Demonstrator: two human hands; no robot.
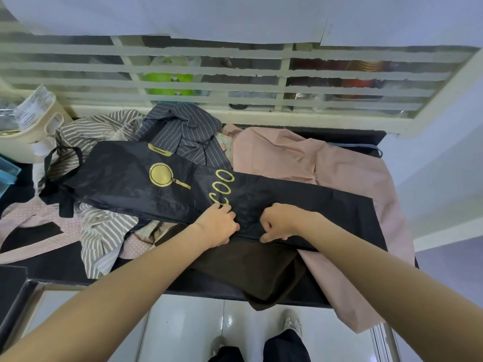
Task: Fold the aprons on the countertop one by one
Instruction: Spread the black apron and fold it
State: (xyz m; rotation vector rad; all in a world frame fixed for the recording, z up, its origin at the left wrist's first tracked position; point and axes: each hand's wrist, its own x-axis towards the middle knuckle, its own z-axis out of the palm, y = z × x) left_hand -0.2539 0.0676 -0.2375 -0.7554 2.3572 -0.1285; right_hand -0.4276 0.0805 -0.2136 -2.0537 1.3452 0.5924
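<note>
A black apron (300, 205) with a gold pan print lies folded lengthwise across the pile on the dark countertop (52, 267). My left hand (218, 224) and my right hand (282, 222) sit close together on its near edge. Both hands have curled fingers that pinch the black fabric. Under it lie a pink apron (339, 163), a dark brown apron (258, 273), a grey pinstriped apron (188, 126) and a beige striped apron (102, 231).
A cream plastic basket (34, 126) stands at the back left, beside a blue container (7, 173). A barred window (235, 79) runs behind the counter. The pink and brown aprons hang over the front edge above the white floor.
</note>
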